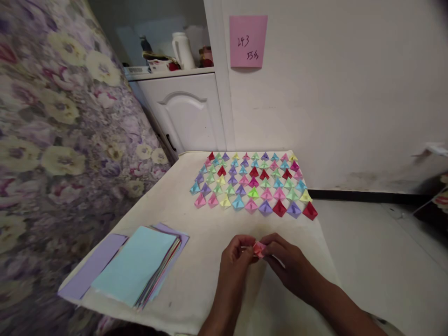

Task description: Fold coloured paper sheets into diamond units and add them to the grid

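Between my two hands is a small pink folded paper piece (259, 249), held just above the cream tabletop. My left hand (237, 255) pinches its left side with thumb and forefinger. From the right, my right hand (285, 256) grips the opposite side, its fingers bent over the paper. Parts of the piece are hidden by the fingertips. Beyond my hands, several rows of small folded paper boats (251, 205) in many colours stand on the table, a dark red boat (310, 211) at the near right corner.
A stack of coloured paper (138, 263), light blue on top, lies at the left over a purple sheet (96, 266). The cream-covered table (196, 289) meets the wall and white cabinet (182, 112). A floral curtain (70, 154) hangs along the left. A pink note (248, 42) is on the wall.
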`<state>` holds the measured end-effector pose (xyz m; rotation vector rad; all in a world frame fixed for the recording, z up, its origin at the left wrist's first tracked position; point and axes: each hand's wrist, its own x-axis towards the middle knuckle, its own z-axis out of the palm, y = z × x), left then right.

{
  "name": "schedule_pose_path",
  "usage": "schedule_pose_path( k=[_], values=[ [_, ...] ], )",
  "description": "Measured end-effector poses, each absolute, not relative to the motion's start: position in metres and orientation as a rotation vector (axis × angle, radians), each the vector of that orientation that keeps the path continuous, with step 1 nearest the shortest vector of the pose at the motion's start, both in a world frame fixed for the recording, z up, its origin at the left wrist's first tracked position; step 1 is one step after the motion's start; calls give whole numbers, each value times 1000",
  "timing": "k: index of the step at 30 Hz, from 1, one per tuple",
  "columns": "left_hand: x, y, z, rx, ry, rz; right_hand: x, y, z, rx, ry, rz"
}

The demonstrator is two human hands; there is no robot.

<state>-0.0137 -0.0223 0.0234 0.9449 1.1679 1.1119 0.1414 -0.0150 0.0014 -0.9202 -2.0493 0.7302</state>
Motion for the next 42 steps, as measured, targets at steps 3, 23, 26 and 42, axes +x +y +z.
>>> schedule_pose_path(
  k=[3,23,26,42],
  values=[
    [-13,-21,24,931,1180,1100,141,-15,1,-914,-2063,716],
    [-18,-17,20,989,1176,1034,140,-15,7,-916,-2138,639],
    [-19,-15,19,988,1171,973,142,-16,8,-936,-2176,611],
    [-15,-16,24,1029,1213,958,142,-14,10,-939,-1943,791]
  ],
)
